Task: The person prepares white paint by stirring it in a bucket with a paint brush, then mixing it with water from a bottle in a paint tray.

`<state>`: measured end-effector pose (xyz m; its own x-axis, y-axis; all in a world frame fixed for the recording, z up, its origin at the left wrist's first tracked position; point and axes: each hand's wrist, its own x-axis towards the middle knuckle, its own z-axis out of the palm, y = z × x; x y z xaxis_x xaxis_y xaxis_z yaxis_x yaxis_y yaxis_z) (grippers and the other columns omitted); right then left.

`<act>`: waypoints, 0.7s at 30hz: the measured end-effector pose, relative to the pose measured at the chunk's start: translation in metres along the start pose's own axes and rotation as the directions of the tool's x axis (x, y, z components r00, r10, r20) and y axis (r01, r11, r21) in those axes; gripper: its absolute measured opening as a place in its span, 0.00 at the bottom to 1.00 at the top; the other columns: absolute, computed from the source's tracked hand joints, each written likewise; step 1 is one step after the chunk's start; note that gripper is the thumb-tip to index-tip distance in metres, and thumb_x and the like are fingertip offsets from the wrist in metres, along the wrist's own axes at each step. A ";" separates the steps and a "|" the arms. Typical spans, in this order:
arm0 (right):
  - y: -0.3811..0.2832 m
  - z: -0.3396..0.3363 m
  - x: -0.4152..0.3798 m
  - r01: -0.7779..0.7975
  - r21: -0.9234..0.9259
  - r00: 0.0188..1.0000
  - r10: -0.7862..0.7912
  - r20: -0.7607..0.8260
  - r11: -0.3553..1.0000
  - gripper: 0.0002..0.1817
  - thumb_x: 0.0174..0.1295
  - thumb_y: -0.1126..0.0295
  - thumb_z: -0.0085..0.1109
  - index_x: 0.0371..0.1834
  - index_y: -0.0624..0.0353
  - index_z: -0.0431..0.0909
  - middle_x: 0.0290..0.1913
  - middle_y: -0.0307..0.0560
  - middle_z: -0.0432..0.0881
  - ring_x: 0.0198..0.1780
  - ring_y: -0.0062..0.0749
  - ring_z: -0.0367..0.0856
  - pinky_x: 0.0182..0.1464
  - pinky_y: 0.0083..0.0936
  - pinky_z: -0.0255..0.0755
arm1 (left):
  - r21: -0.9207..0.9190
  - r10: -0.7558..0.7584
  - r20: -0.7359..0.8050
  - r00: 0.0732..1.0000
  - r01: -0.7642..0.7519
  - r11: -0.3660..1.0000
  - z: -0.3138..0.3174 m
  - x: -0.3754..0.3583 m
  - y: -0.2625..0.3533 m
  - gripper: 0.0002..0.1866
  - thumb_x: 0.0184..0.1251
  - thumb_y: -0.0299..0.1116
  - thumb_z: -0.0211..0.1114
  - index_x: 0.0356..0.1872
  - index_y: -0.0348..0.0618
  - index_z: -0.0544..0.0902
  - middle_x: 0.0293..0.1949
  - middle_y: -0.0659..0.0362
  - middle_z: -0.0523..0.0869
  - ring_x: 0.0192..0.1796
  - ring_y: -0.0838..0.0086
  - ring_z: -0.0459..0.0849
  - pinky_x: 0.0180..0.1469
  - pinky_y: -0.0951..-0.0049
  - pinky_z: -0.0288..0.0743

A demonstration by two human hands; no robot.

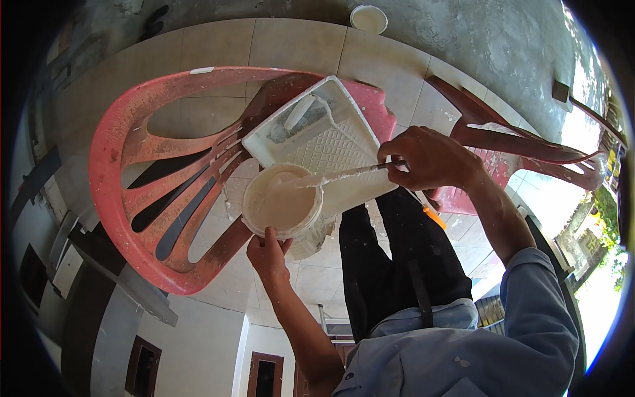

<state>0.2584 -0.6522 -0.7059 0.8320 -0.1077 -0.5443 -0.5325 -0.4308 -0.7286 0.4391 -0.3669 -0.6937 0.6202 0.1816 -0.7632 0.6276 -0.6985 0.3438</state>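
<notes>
My left hand [268, 257] pinches the near rim of a white bucket [303, 241], with the thumb over the edge. Pale cream paint [284, 202] fills much of the bucket. A thin, paint-coated stick [347, 174] is gripped in the closed fingers of my right hand [423, 159]; it slants down to the left over the rim. Its far end dips into the paint, so the tip is hidden. Just behind the bucket a paint tray [354, 142] with a ribbed slope rests tilted on a red plastic chair [106, 165]. A paint-smeared roller [301, 111] lies in the tray's well.
Another red chair [493, 135], splashed with paint, stands at the right. A second white container [368, 20] sits at the far edge of the tiled floor [291, 43]. Something with an orange handle [434, 218] shows by my leg. A grey wall [463, 33] is beyond.
</notes>
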 end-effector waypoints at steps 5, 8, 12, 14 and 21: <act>0.018 0.003 -0.013 -0.099 0.123 0.995 0.096 0.023 0.987 0.10 0.57 0.67 0.58 0.38 0.60 0.81 0.30 0.52 0.86 0.34 0.40 0.86 0.42 0.38 0.78 | 0.018 -0.008 0.001 1.000 0.008 1.000 -0.001 0.003 0.000 0.16 0.63 0.32 0.61 0.42 0.25 0.77 0.41 0.53 0.81 0.35 0.75 0.83 0.37 0.77 0.89; 0.014 -0.004 -0.017 -0.231 0.198 0.970 0.210 0.118 0.953 0.10 0.58 0.69 0.56 0.40 0.61 0.80 0.30 0.55 0.86 0.34 0.40 0.87 0.43 0.37 0.78 | 0.037 0.013 -0.024 1.000 -0.012 0.999 -0.001 0.007 -0.002 0.15 0.62 0.33 0.62 0.41 0.28 0.78 0.38 0.55 0.81 0.33 0.76 0.82 0.35 0.79 0.87; 0.021 0.017 -0.021 -0.189 0.251 0.981 0.192 0.013 0.949 0.11 0.59 0.73 0.55 0.44 0.62 0.78 0.31 0.55 0.86 0.33 0.42 0.87 0.41 0.36 0.78 | 0.078 -0.051 0.013 0.999 0.050 0.996 -0.001 0.006 0.003 0.20 0.61 0.35 0.62 0.53 0.36 0.77 0.39 0.62 0.76 0.34 0.83 0.75 0.34 0.82 0.80; 0.029 0.035 -0.020 -0.106 0.197 0.992 0.118 -0.050 0.975 0.13 0.60 0.76 0.55 0.48 0.62 0.78 0.32 0.55 0.87 0.29 0.39 0.87 0.34 0.33 0.80 | 0.106 -0.056 0.009 0.998 0.055 0.993 -0.002 0.005 0.004 0.20 0.60 0.36 0.63 0.51 0.36 0.77 0.38 0.62 0.76 0.34 0.83 0.75 0.33 0.83 0.78; 0.040 0.079 -0.010 -0.191 0.140 0.981 0.191 0.013 0.972 0.13 0.70 0.71 0.52 0.55 0.59 0.77 0.37 0.55 0.87 0.33 0.43 0.87 0.41 0.39 0.78 | 0.086 0.022 -0.048 0.999 -0.018 0.996 -0.002 0.013 -0.009 0.12 0.61 0.35 0.63 0.36 0.35 0.79 0.26 0.63 0.78 0.25 0.83 0.75 0.25 0.81 0.71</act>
<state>0.2162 -0.5976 -0.7624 0.7128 -0.1765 -0.6787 -0.6980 -0.2722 -0.6623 0.4424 -0.3570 -0.7052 0.6556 0.1989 -0.7284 0.5733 -0.7589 0.3088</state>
